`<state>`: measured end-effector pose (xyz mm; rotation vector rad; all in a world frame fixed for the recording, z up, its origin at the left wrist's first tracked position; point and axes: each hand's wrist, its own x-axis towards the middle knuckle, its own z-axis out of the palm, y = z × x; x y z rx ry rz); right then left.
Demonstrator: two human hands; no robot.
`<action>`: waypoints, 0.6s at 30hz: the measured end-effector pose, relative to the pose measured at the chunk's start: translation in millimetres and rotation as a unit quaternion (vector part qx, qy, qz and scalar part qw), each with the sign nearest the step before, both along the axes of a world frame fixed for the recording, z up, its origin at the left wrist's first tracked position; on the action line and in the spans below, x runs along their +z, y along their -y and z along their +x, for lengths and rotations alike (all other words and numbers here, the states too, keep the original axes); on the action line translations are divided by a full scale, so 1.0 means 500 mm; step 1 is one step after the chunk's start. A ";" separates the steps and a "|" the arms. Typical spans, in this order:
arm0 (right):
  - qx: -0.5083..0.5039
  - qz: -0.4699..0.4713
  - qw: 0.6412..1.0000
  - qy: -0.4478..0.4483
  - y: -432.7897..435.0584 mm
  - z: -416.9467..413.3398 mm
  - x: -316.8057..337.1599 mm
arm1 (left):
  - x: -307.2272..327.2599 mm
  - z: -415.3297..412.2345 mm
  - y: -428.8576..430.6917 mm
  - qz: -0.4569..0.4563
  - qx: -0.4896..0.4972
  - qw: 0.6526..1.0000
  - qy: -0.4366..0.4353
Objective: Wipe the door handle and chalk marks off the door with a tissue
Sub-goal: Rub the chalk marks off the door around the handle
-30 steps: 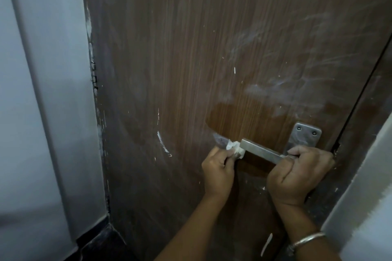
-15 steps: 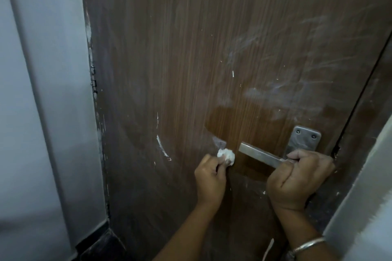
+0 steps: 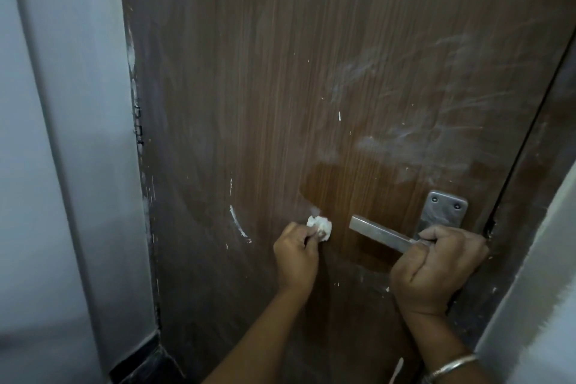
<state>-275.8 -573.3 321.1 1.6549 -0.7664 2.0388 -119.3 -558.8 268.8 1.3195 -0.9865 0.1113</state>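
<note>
A brown wooden door (image 3: 280, 72) fills the view. White chalk smears (image 3: 405, 121) spread above the metal lever handle (image 3: 377, 232), whose plate (image 3: 444, 209) is screwed near the door's right edge. A curved chalk stroke (image 3: 237, 223) shows lower left. My left hand (image 3: 296, 256) pinches a crumpled white tissue (image 3: 319, 227) and holds it against the door just left of the handle's free end. My right hand (image 3: 436, 268) grips the handle at its plate end.
A grey-white wall (image 3: 62, 134) with a dark skirting (image 3: 137, 358) borders the door on the left. The door frame and a pale wall (image 3: 545, 274) stand on the right. A cleaner, darker patch of wood (image 3: 343, 187) lies above the handle.
My left hand with the tissue has slid left off the handle's tip onto the door surface. My right hand keeps its grip on the handle.
</note>
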 end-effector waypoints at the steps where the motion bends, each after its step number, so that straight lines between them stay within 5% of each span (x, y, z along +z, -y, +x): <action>1: 0.002 0.000 1.000 -0.001 0.000 0.000 0.000 | 0.018 0.003 0.003 -0.010 -0.001 1.000 0.001; 7: -0.004 0.005 1.000 0.000 0.002 0.001 -0.001 | 0.059 0.014 0.017 -0.048 0.031 0.997 -0.042; 18: -0.006 0.043 0.999 -0.009 -0.009 -0.001 0.001 | 0.036 -0.003 -0.016 0.075 -0.020 0.995 -0.060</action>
